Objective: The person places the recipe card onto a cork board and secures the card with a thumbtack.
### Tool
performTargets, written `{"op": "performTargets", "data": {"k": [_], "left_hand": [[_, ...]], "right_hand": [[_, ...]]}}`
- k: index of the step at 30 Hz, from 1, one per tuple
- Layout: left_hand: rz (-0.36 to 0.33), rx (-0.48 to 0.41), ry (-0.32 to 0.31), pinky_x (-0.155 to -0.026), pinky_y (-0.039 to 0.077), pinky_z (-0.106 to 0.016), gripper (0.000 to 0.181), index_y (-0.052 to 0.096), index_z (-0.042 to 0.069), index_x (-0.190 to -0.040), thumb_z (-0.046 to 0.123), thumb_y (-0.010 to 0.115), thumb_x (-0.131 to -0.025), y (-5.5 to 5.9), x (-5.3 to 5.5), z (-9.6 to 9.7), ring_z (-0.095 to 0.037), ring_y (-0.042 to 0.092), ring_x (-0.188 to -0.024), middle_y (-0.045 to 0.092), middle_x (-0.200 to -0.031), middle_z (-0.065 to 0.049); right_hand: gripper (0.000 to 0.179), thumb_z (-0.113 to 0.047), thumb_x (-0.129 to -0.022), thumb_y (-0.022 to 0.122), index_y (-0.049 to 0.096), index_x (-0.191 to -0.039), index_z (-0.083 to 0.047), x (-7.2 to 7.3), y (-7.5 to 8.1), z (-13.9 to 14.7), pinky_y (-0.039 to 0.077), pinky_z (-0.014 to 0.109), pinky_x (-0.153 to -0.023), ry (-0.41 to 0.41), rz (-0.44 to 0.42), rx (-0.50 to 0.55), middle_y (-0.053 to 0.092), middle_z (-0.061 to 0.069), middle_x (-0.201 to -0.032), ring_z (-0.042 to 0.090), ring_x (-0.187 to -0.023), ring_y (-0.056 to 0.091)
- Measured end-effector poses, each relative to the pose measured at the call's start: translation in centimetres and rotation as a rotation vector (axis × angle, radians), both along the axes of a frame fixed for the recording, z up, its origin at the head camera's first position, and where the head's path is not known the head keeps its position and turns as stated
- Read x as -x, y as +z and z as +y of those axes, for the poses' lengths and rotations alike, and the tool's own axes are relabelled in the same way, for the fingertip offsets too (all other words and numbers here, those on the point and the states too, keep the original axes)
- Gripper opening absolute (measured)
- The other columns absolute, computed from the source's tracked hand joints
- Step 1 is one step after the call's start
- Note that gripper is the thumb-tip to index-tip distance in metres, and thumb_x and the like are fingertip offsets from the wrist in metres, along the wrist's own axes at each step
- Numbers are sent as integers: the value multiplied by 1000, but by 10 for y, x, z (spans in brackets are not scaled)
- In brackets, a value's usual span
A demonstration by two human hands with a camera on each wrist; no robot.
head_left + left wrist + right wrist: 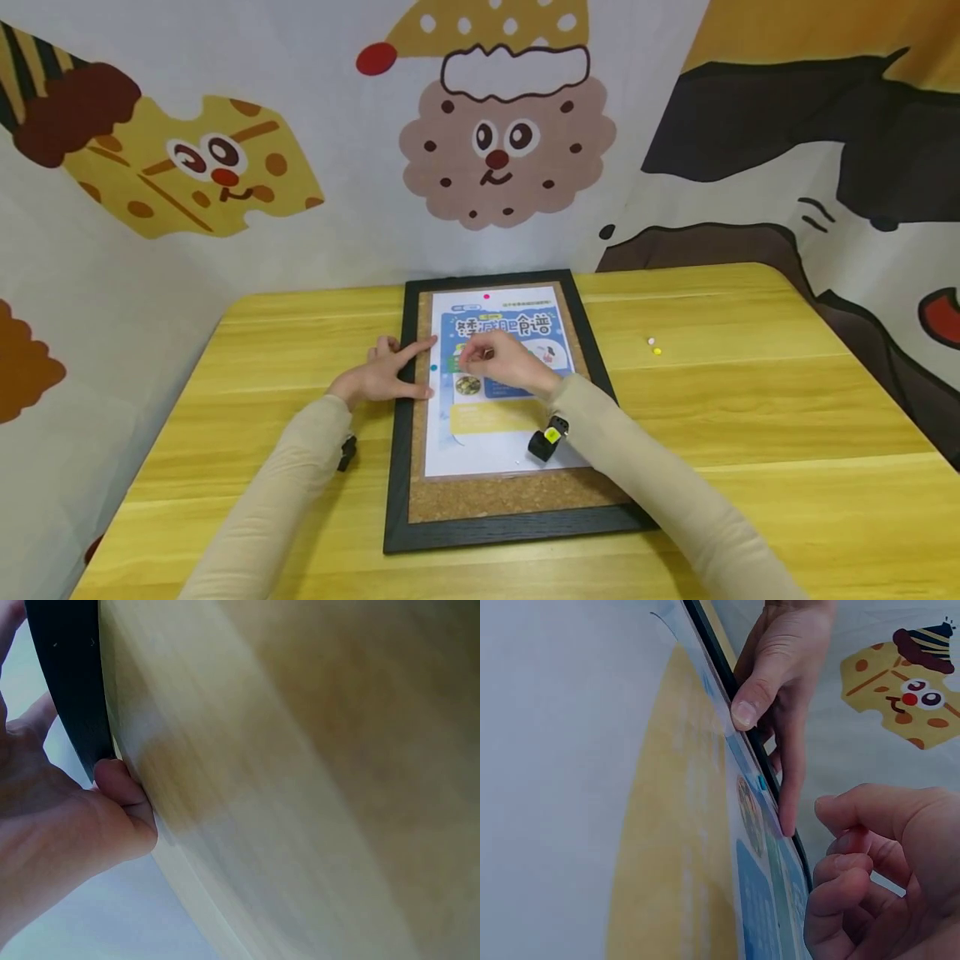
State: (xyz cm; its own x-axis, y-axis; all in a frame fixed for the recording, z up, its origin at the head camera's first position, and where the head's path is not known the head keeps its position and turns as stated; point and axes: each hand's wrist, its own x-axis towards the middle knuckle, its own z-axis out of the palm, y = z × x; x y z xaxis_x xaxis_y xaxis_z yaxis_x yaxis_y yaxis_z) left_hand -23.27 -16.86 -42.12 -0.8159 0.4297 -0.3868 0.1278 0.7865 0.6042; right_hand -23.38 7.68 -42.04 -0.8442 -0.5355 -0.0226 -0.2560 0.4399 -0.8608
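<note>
A printed poster sheet (480,454) with a blue picture and large lettering lies on a black-framed cork board (517,498). My left hand (378,372) reaches over the frame's left side, thumb and forefinger spread on the sheet's left edge. Between those two fingertips sits a blue pushpin (433,367); the right wrist view shows this pin (762,782) too. Over the middle of the sheet hovers my right hand (501,360), its fingers loosely bent and nothing visible between them. A red pushpin (487,297) is at the sheet's top edge.
On the wooden table (750,417), right of the board, lie a white pushpin (651,341) and a yellow pushpin (657,352). A small pale dot (517,462) shows near the sheet's bottom. Behind the table hangs a cartoon-printed cloth (360,208).
</note>
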Motion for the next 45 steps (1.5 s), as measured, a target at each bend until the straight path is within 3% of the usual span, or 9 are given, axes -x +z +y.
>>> {"op": "performTargets", "data": {"k": [11,22,28,35,41,45], "left_hand": [[3,-12,8,-88,27,-57,94,18,29,-156,48,73,-83,1,-1,1,-39,17,-113,9,-136,-24],[4,-38,7,-91,26,-60,93,19,26,-156,44,74,-83,2,-4,3,-39,16,-114,8,-137,-25],[12,-59,6,-93,25,-59,92,19,23,-156,40,74,-84,2,-5,3,-38,14,-119,8,-135,-26],[51,-75,2,-94,25,-58,90,22,20,-156,39,74,-85,0,-5,4,-40,15,-120,10,-133,-27],[85,-53,10,-96,26,-60,91,24,20,-155,39,75,-83,-1,-6,5,-42,17,-123,10,-136,-30],[102,-36,9,-95,27,-58,92,24,19,-155,40,75,-81,-1,-6,6,-42,19,-121,13,-134,-29]], "right_hand": [[10,-12,-90,67,72,-95,-5,-9,1,29,43,34,-75,15,42,22,64,0,-86,20,-80,55],[20,-21,-92,68,72,-102,-5,-17,11,66,42,31,-61,-83,-8,-13,60,6,-91,23,-74,49],[24,-22,-92,68,71,-106,-3,-19,14,88,44,32,-62,-133,-3,-23,59,8,-97,26,-80,51],[30,-26,-92,68,68,-111,-3,-20,14,109,43,31,-62,-218,-83,23,60,12,-101,27,-80,51],[35,-29,-96,63,64,-111,3,-20,11,122,40,31,-57,-200,-98,73,53,25,-82,31,-64,47],[34,-29,-97,60,65,-109,2,-21,10,130,40,30,-58,-197,-69,50,50,21,-74,27,-61,47]]}}
